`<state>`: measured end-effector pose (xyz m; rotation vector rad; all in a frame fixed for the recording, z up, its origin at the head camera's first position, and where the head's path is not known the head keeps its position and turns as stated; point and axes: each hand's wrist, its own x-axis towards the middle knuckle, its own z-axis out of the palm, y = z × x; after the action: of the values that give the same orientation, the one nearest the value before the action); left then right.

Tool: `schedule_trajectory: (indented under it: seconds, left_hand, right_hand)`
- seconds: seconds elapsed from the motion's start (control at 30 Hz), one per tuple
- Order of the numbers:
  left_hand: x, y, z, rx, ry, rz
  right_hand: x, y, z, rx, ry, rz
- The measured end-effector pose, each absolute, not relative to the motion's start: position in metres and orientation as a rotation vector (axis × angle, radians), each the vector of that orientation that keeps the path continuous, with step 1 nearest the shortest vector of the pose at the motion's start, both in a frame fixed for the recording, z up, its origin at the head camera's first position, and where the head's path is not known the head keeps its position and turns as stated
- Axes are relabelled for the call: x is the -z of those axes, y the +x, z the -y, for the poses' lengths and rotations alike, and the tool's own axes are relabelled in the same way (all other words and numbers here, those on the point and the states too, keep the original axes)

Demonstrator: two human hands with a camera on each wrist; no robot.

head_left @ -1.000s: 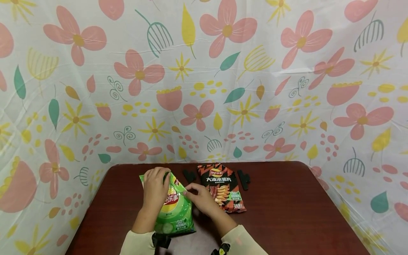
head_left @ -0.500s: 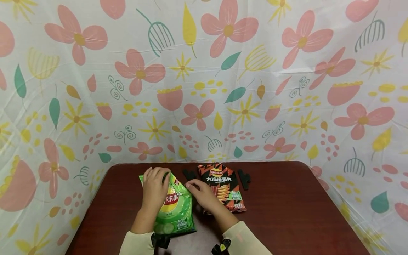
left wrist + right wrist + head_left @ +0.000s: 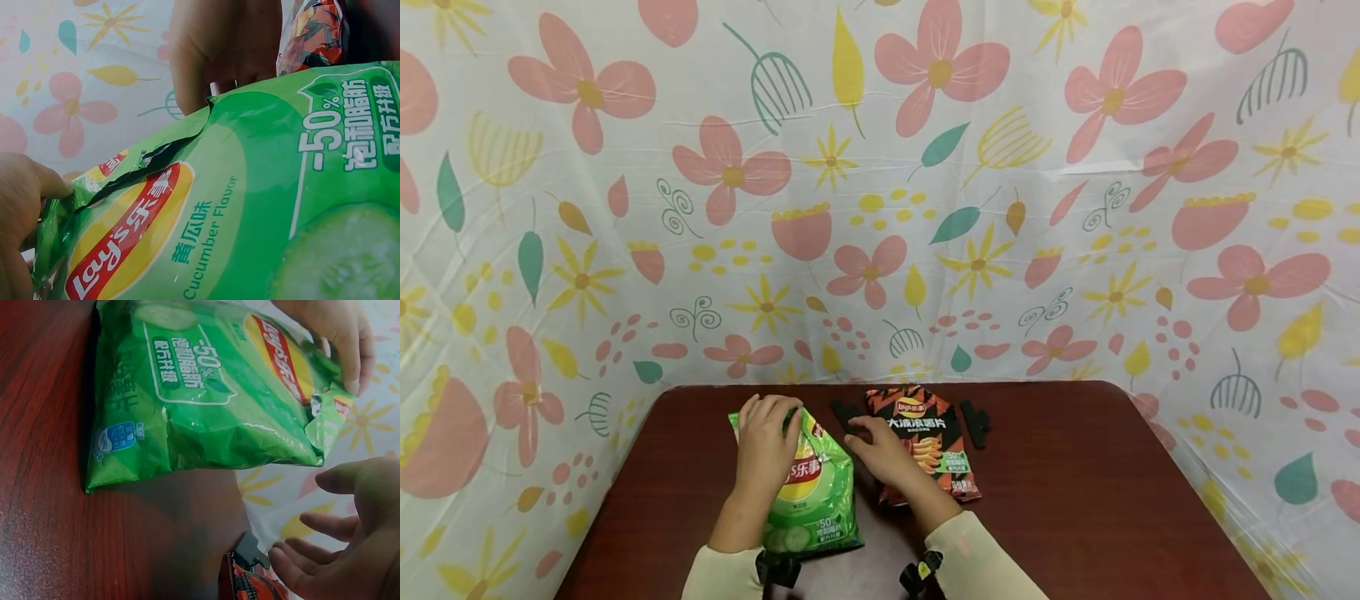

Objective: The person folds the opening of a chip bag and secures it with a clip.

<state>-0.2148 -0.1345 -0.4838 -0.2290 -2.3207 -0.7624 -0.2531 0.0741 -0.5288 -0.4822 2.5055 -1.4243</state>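
A green bag of cucumber-flavor chips (image 3: 812,504) stands on the table, leaning slightly. My left hand (image 3: 766,437) grips its upper left part, thumb in front. In the left wrist view, a dark-edged tear runs across the bag's top (image 3: 150,156), beneath a strip of the bag. My right hand (image 3: 883,457) is just right of the bag, apart from it. Its fingers are loosely spread and hold nothing, as the right wrist view shows. Behind it lies an orange and black chip bag (image 3: 951,446), its left side partly hidden by that hand.
One black bag clip (image 3: 846,412) lies at the back between the two chip bags. A second black clip (image 3: 976,423) lies right of the orange bag. The dark red table (image 3: 1075,500) meets a floral cloth (image 3: 1000,325) at its back edge.
My right hand has let go of the green bag's upper right edge and moved a little to the right, its fingers spreading. The left hand keeps its grip in the same place.
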Motion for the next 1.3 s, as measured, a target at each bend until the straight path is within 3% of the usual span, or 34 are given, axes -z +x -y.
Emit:
schedule_trajectory:
  seconds: [1.3]
  left_hand:
    - [0.489, -0.217, 0.133, 0.760, -0.243, 2.277]
  right_hand:
    - [0.539, -0.286, -0.058, 1.263, -0.340, -2.568]
